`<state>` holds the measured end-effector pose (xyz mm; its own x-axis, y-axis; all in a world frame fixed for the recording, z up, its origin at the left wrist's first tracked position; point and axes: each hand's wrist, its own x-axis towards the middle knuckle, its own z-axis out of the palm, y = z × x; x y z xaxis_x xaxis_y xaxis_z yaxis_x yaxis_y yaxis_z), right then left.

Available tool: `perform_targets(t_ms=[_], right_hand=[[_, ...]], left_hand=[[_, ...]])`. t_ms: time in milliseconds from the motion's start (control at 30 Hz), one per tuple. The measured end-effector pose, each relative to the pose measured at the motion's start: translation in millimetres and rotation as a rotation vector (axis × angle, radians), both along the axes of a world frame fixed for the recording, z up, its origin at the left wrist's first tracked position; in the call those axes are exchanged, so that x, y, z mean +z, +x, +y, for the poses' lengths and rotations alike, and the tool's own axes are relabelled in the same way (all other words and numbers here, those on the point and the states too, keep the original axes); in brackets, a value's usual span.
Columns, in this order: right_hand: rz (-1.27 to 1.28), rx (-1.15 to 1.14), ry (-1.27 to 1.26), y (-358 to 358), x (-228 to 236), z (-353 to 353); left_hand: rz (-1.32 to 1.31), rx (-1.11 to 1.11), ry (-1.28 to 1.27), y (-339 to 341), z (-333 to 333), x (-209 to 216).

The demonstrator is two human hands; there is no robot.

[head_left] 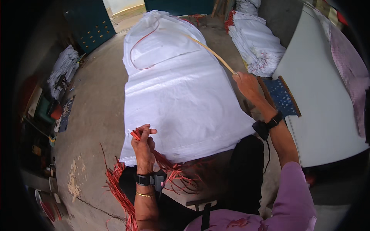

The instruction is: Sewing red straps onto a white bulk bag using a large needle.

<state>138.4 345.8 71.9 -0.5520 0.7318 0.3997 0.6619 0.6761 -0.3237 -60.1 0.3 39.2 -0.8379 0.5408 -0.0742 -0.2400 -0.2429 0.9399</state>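
Observation:
A pile of white woven sacks (177,104) stretches away from my lap, its far end gathered up. At the near left edge my left hand (142,145) is closed round a bundle of red plastic strips (163,161), whose loose ends hang below it. My right hand (247,86) is out over the right side and grips the near end of a thin, pale yellow stick (216,54). The stick slants far and left across the sacks. A single reddish strand (133,57) curves over the far part of the pile; whether it joins the stick is unclear.
More red strips (115,181) hang beside my left leg. Folded white sacks (256,42) are heaped at the far right. A blue-patterned stool (282,96) and a large pale panel (320,100) stand on the right. A dark green door (90,29) is at the far left.

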Motion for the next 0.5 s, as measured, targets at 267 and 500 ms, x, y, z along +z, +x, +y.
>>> perform_targets(t_ms=[267,500], right_hand=[[0.166,-0.435,-0.207,338,-123,-82],[-0.287,-0.661,0.109,379,-89,-89]], left_hand=[[-0.065,-0.137,-0.046,5,20,16],[-0.364,-0.424,0.244,15,38,35]])
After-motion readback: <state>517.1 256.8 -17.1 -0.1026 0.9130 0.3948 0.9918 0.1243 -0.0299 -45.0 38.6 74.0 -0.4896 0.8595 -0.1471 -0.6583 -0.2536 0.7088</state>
